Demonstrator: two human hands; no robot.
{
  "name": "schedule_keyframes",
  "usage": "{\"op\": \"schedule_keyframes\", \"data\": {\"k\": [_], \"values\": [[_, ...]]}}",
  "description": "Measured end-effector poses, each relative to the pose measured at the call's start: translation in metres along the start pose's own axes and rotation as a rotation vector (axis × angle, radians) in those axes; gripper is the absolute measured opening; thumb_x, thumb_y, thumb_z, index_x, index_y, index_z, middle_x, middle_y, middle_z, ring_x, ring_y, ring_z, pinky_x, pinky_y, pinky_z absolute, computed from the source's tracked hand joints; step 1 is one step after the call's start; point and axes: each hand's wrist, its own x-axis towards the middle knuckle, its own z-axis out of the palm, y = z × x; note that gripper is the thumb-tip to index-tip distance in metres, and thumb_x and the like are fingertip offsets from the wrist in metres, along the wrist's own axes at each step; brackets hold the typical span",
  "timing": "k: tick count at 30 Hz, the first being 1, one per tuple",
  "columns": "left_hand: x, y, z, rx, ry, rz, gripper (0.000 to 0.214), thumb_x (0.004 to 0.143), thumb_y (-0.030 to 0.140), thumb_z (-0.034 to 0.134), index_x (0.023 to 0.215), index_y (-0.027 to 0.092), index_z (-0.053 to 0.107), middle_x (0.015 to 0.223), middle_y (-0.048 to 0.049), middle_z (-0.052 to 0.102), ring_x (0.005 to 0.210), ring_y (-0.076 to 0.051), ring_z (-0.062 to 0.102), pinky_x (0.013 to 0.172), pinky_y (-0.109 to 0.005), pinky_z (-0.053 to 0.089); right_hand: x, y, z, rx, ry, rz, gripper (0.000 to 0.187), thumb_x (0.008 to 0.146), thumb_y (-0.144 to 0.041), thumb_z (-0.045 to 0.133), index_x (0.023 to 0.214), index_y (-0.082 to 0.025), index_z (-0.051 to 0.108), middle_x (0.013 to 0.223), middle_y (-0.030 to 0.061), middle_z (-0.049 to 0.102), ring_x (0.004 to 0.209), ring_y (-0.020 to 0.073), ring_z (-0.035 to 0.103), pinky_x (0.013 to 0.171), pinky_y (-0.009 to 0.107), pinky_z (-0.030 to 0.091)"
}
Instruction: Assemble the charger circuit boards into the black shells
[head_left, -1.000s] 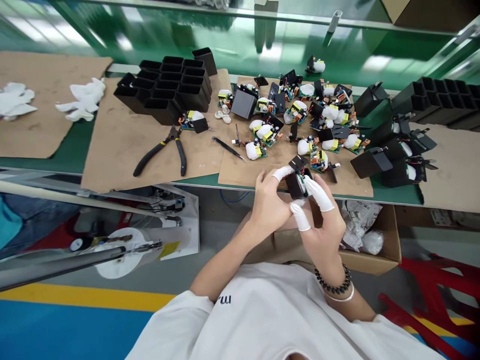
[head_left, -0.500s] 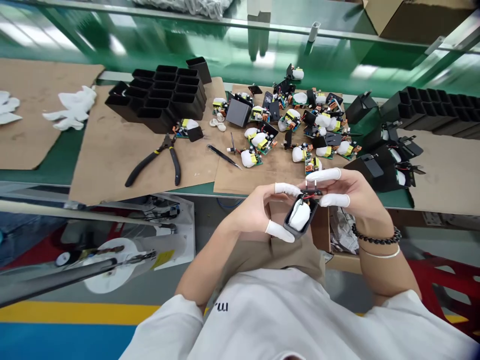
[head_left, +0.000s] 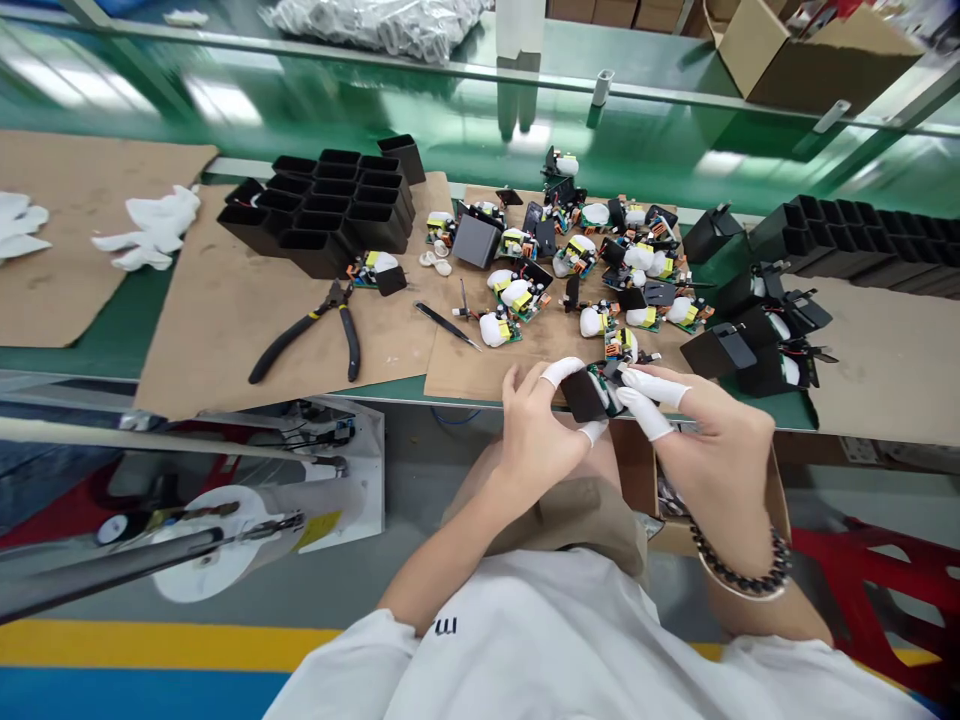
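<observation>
L hand (head_left: 541, 432) grips blk case (head_left: 583, 397) w/ PCB (head_left: 601, 384) partly showing, R hand (head_left: 716, 445) pinches dark end cap (head_left: 614, 371) near its mouth.

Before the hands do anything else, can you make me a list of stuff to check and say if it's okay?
1. Left hand gripping the black case: ok.
2. Right hand with fingertips at the case's open end: ok.
3. White finger cots on both thumbs and index fingers: ok.
4. Case closed up: not ok, white and green parts show at the opening.
5. Everything seated inside: cannot tell, fingers partly cover it.
6. Pliers and tweezers apart from the hands: ok.
</observation>
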Motion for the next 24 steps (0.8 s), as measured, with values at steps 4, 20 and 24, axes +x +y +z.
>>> {"op": "schedule_keyframes", "data": {"k": [4,20,24], "values": [[-0.003,-0.007,0.017,0.060,0.095,-0.007,0.054,0.068,0.015,0.079,0.120,0.021,0.065,0.113,-0.0077,0.077,0.106,-0.028,0.073,0.123,-0.061,0.032,-0.006,-0.003,0.030,-0.173,0.143,-0.092,0.013,0.093,-0.019,0.071,0.099,-0.022,0.082,0.107,0.0079,0.084,0.095,0.0243,0.080,0.084,0.040,0.066],[-0.010,-0.022,-0.031,0.116,-0.024,0.100,0.056,0.086,0.018,0.074,0.138,0.021,0.055,0.130,-0.0125,0.072,0.126,-0.028,0.067,0.121,-0.056,0.042,-0.017,0.020,0.053,0.162,0.136,0.057,0.026,0.081,-0.019,0.082,0.106,-0.024,0.077,0.108,0.0059,0.084,0.099,0.0252,0.082,0.092,0.040,0.069],[-0.019,-0.026,-0.060,0.110,0.125,0.056,0.045,0.090,0.019,0.073,0.133,0.024,0.061,0.124,-0.0085,0.074,0.119,-0.025,0.070,0.116,-0.049,0.050,-0.018,0.015,0.052,0.136,0.216,-0.028,0.028,0.082,-0.017,0.081,0.108,-0.025,0.077,0.108,0.0072,0.084,0.096,0.0261,0.082,0.089,0.041,0.071]]}}
